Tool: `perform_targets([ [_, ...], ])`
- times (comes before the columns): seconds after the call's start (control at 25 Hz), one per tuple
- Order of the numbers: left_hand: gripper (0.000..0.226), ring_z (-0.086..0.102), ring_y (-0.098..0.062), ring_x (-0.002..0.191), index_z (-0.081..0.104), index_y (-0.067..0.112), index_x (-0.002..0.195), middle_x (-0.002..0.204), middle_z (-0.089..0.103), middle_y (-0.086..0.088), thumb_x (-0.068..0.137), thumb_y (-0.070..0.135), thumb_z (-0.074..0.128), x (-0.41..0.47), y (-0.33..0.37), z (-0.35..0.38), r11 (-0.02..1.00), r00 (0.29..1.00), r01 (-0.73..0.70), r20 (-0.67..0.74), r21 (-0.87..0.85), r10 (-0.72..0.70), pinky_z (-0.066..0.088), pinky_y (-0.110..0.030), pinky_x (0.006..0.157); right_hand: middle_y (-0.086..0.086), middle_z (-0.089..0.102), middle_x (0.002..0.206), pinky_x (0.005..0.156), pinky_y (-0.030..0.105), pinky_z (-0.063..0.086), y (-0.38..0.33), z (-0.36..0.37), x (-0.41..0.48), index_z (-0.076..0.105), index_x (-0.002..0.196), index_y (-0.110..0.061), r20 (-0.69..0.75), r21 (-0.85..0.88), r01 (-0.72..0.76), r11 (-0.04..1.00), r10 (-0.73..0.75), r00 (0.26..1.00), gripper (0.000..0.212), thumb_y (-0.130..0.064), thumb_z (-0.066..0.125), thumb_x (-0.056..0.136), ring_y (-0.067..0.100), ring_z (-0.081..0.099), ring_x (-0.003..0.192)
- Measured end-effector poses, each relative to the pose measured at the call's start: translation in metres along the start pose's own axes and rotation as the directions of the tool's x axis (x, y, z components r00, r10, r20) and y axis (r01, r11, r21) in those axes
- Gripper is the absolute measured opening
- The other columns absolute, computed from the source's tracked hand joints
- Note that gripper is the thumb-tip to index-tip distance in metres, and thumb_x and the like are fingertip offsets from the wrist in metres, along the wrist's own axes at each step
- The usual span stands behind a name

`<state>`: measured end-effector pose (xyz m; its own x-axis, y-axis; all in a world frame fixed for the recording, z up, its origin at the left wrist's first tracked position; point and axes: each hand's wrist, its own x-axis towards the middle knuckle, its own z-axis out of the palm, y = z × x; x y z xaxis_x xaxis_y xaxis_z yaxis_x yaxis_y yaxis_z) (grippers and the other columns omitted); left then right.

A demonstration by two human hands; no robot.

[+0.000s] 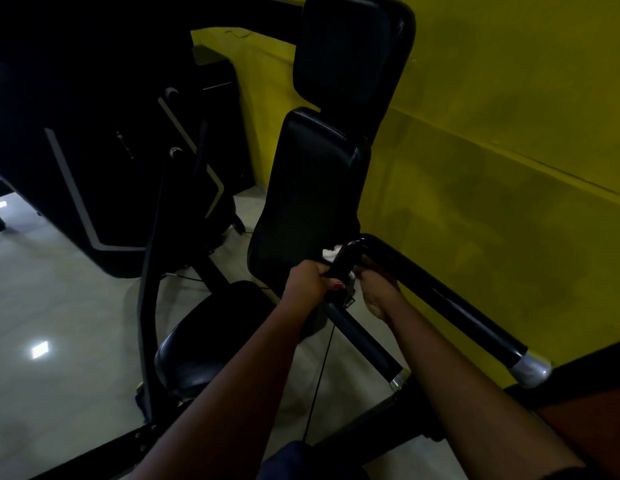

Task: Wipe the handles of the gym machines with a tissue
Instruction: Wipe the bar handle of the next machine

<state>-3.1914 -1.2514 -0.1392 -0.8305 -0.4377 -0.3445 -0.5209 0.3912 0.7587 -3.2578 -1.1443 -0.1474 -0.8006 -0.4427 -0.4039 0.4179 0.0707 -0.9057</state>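
A black gym machine handle bar [440, 299] bends at its far end and runs toward me, ending in a silver cap [530, 368]. A second black handle [364, 341] lies below it. My left hand [310, 280] grips the bent part of the bar, fingers curled round it. My right hand [377, 289] is curled at the bar just right of the bend, holding a white tissue [332, 252] whose edges show above and between the hands. Most of the tissue is hidden.
The black padded backrest [308, 188] and headrest [350, 50] stand behind the hands, the round seat [204, 344] lower left. A yellow wall [509, 150] is close on the right. Another dark machine [94, 150] fills the left. The floor [59, 323] is glossy tile.
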Motion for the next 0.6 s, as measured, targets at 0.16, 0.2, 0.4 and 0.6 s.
perform_targets([
  [0.16,0.021,0.057,-0.001,0.071,0.069,0.012,0.110,0.086,0.065,0.003,0.089,0.013,0.066,-0.003,-0.001,0.000,0.997,0.999,0.042,0.005,-0.070,-0.041,0.046,-0.014,0.069,-0.002,0.066,0.085,0.052,0.011,0.049,-0.006,0.004,-0.016,0.058,0.110,-0.007,-0.126,0.337,0.087,0.937,-0.047,0.991,0.022,0.000,0.039,0.101,-0.001,0.066,0.065],
  [0.2,0.021,0.057,-0.001,0.070,0.069,0.012,0.110,0.086,0.065,0.002,0.089,0.013,0.066,-0.003,0.000,-0.001,0.997,0.999,0.043,0.009,-0.071,-0.043,0.047,-0.015,0.070,-0.002,0.067,0.076,0.048,0.012,0.048,-0.006,0.004,-0.024,0.059,0.101,-0.007,-0.154,0.386,0.074,0.920,-0.015,0.988,0.019,0.001,0.043,0.100,0.001,0.065,0.059],
  [0.4,0.021,0.061,-0.008,0.075,0.069,0.011,0.109,0.084,0.065,0.001,0.088,0.015,0.069,0.001,-0.002,-0.004,0.998,0.998,0.032,0.051,-0.062,-0.029,0.052,-0.025,0.076,-0.002,0.071,0.083,0.058,0.015,0.052,0.004,0.003,-0.040,0.067,0.104,-0.003,-0.314,0.355,0.225,0.907,-0.111,0.943,0.016,0.000,0.064,0.088,0.002,0.069,0.068],
  [0.6,0.016,0.053,-0.006,0.061,0.070,0.008,0.101,0.069,0.057,0.004,0.087,0.017,0.070,0.007,-0.003,-0.008,0.992,0.990,-0.099,0.104,0.077,0.091,0.046,-0.020,0.064,-0.004,0.071,0.091,0.077,0.031,0.056,0.028,0.015,-0.052,0.070,0.090,-0.016,-0.350,-0.474,0.457,0.753,-0.637,0.687,0.010,-0.009,0.073,0.083,0.005,0.066,0.085],
])
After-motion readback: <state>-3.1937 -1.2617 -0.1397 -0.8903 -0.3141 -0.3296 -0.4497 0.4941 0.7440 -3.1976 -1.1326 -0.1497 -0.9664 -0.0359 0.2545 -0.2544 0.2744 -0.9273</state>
